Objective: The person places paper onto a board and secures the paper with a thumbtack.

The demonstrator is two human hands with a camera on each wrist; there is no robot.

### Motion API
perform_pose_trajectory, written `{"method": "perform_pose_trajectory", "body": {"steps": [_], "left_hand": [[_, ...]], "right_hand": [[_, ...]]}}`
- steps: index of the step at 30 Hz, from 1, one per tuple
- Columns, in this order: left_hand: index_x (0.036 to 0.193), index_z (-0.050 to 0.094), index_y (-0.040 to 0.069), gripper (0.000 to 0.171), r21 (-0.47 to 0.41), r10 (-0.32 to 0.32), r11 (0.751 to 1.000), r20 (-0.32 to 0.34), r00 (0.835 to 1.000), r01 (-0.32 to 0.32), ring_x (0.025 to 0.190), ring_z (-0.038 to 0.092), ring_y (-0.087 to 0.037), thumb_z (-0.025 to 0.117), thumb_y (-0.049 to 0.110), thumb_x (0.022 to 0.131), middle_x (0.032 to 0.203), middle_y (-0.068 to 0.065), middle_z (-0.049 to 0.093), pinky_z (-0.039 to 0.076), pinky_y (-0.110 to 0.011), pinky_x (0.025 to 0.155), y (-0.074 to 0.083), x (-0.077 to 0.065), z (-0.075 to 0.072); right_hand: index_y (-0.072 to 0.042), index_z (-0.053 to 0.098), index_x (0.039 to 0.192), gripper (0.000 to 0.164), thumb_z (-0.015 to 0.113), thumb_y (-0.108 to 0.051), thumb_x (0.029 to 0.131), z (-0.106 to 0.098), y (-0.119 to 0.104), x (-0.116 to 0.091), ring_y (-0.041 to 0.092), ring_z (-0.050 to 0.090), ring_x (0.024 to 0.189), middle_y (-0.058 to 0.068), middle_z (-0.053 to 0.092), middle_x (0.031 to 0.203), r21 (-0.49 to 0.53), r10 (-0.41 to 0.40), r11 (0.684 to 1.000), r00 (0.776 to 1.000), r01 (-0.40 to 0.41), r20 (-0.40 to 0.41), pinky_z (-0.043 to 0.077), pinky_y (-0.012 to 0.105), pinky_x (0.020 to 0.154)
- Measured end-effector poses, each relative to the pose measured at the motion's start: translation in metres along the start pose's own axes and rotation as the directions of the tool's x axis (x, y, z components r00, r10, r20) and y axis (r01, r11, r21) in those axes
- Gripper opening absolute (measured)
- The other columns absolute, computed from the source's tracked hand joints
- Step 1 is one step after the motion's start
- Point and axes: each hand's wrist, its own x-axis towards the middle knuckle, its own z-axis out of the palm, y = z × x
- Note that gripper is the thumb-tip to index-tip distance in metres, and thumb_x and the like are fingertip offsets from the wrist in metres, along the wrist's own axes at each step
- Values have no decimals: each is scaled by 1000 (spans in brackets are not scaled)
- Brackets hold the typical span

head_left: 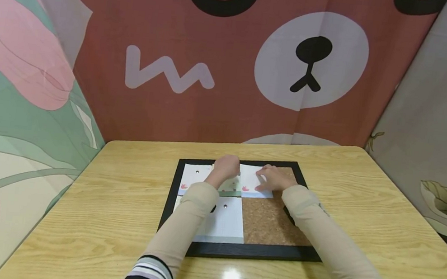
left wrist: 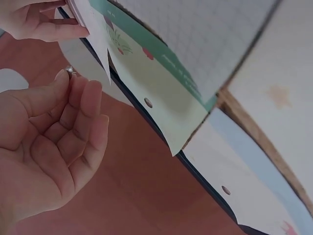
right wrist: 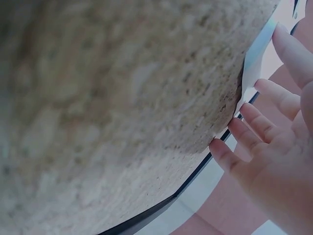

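Note:
A cork board [head_left: 268, 223] in a black frame lies on the wooden table. My left hand [head_left: 226, 169] is above its top edge; in the left wrist view thumb and index finger pinch a small shiny thumbtack [left wrist: 69, 71]. My right hand [head_left: 278, 180] rests with fairly straight, spread fingers on a white printed sheet [head_left: 249, 175] at the upper right. In the right wrist view its fingertips [right wrist: 236, 125] lie along the sheet's edge and the cork. Beside that sheet, a green-edged sheet [left wrist: 142, 81] is fixed with a tack [left wrist: 148, 103].
Another white sheet [head_left: 193, 175] with a tack is at the board's upper left. A larger gridded sheet [head_left: 225, 219] covers the lower middle, also tacked. The wooden table [head_left: 119, 201] surrounds the board. Printed cloths [head_left: 210, 111] hang behind and at both sides.

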Motion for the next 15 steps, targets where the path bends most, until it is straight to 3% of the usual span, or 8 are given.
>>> {"method": "perform_pose_trajectory", "body": {"steps": [8,15], "left_hand": [[86,69,14,10,-35,-28,999,14,1000,28,69,51,-12,64,22,83,83,3,63,43,-28,53,4,4,2],[85,70,14,10,-50,-13,999,7,1000,13,68,52,-13,65,22,82,82,3,63,45,-30,56,8,12,5]], "right_hand": [[1,52,122,52,68,-26,80,-1,-5,2,35,37,114,22,43,124,7,41,999,999,-41,30,31,46,94],[4,53,119,51,68,-23,79,-2,-3,-1,36,40,110,23,47,119,-9,-10,1000,1000,10,6,33,46,91]]}}
